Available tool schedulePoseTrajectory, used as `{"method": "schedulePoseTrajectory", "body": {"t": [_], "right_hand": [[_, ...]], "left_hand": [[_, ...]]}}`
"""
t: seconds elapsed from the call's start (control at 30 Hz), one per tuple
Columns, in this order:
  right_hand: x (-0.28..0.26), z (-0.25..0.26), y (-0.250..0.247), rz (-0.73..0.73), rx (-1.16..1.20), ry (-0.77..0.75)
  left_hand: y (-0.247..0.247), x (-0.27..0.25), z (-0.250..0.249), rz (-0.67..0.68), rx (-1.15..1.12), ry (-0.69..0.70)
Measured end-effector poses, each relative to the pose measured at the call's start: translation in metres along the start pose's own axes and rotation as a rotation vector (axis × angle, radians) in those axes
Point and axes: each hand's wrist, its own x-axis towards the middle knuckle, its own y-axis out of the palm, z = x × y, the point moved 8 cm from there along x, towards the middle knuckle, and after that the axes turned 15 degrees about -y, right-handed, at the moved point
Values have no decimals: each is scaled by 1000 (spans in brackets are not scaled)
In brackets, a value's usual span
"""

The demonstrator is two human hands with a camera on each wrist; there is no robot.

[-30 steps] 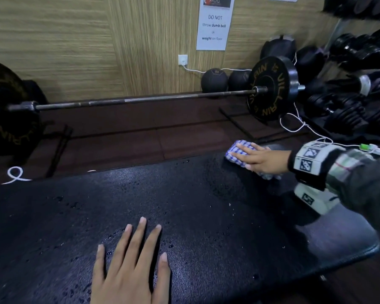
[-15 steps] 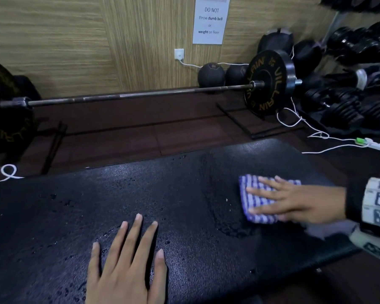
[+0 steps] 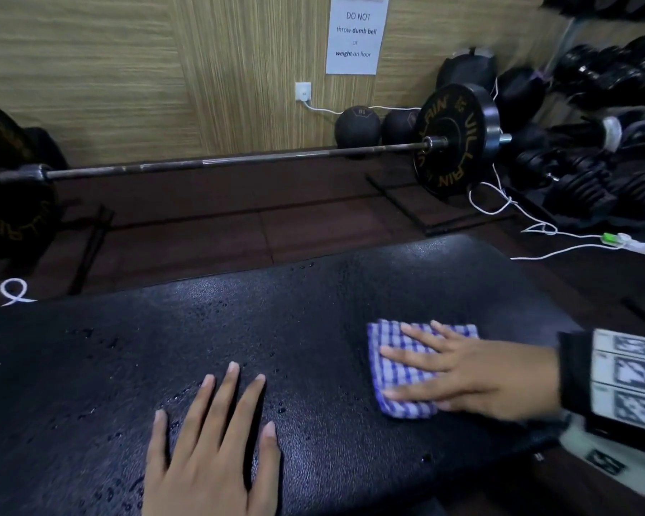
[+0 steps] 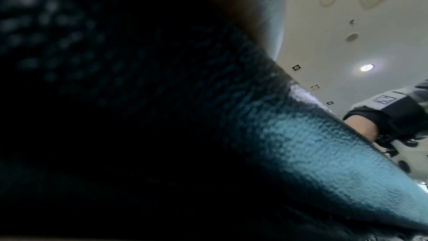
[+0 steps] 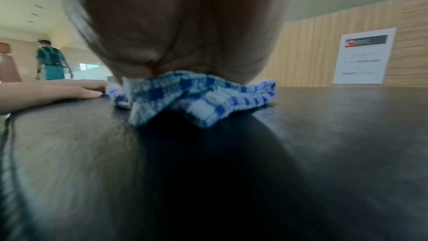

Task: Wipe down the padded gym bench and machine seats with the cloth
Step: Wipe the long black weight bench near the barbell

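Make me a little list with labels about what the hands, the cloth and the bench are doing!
place: gym, wood-look wall, barbell on the floor behind
bench: black padded top, water drops on it
cloth: blue and white checks, folded, flat on the bench
right hand: fingers straight, pressing the cloth down
left hand: flat on the bench, fingers spread, apart from the cloth
sign: says do not throw dumb bell or weight on floor

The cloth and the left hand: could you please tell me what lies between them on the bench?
Only bare black bench pad beaded with water droplets separates the cloth from the left hand; the head view shows this.
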Motion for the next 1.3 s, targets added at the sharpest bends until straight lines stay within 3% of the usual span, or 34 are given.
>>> {"method": "schedulePoseTrajectory", "body": {"t": [0.07, 0.17, 0.23, 0.33, 0.47, 0.53, 0.63, 0.77, 0.93, 1.1, 1.3], "right_hand": [[-23, -13, 5, -12, 61, 33], [-46, -54, 2, 22, 66, 215], [-47, -78, -5, 50, 47, 333], [-24, -83, -21, 24, 57, 382], [11, -40, -26, 2, -24, 345], [18, 0, -18, -49, -143, 235], [-4, 43, 11, -109, -332, 179], [-54, 58, 47, -189, -342, 116], [-92, 8, 50, -340, -129, 452], [-45, 18, 20, -549, -162, 645], [-5, 94, 36, -634, -326, 348]], "left_hand": [[0, 1, 0, 1, 0, -3], [0, 1, 0, 5, -1, -3], [-1, 1, 0, 5, -4, 1], [-1, 0, 0, 22, -3, 3], [0, 0, 1, 55, 8, 2], [1, 0, 2, 66, 5, -4], [2, -1, 2, 79, 4, -5], [3, -1, 3, 94, 6, -6], [4, -1, 4, 121, 15, -13], [4, -3, 5, 123, 20, -16], [6, -4, 6, 139, 28, -27]]}}
